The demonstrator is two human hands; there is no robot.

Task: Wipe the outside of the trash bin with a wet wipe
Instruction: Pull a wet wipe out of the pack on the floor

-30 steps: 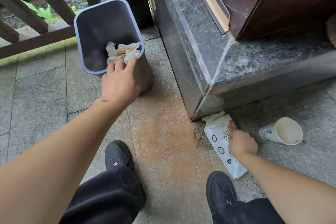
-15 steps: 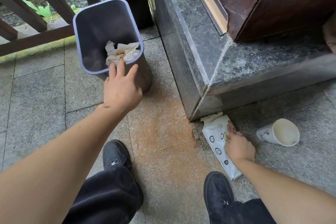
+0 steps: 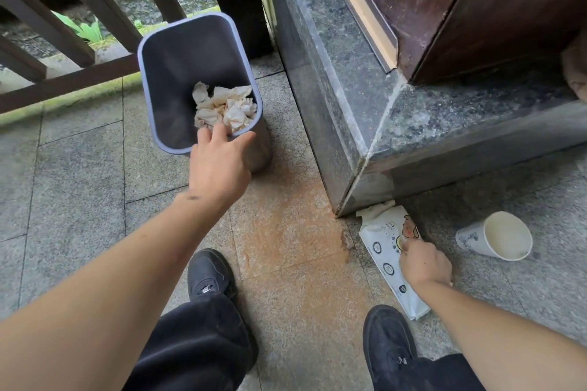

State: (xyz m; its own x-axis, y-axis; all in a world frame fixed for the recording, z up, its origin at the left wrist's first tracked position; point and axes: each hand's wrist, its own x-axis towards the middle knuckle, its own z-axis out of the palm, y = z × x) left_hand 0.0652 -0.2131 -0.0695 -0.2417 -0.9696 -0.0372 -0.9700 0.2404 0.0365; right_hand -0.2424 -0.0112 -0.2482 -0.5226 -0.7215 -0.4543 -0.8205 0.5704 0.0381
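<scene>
- The stone step [image 3: 428, 124] takes up your right side, and its corner comes down to the paved floor [image 3: 79, 184] just beside the wipe pack.
- The trash bin [image 3: 165, 79] stands upright on the floor ahead of you on the left, near the wooden railing [image 3: 63, 82], with crumpled paper [image 3: 227, 105] lying inside.
- Your left hand [image 3: 219, 165] reaches to the bin's near rim with fingers spread wide and straight, gripping nothing; judging by the placing, it is there to steady the bin for wiping.
- The wet wipe pack [image 3: 384, 247] lies flat on the floor at the foot of the step, a wipe tuft showing at its far end.
- Your right hand [image 3: 424, 263] rests on the pack with fingers curled down onto it; whether it pinches the pack or only presses it, you cannot tell from here. No wipe is drawn out yet, so wiping has not begun.
- A paper cup [image 3: 495, 236] lies on its side just right of the pack; mind it when you pull.
</scene>
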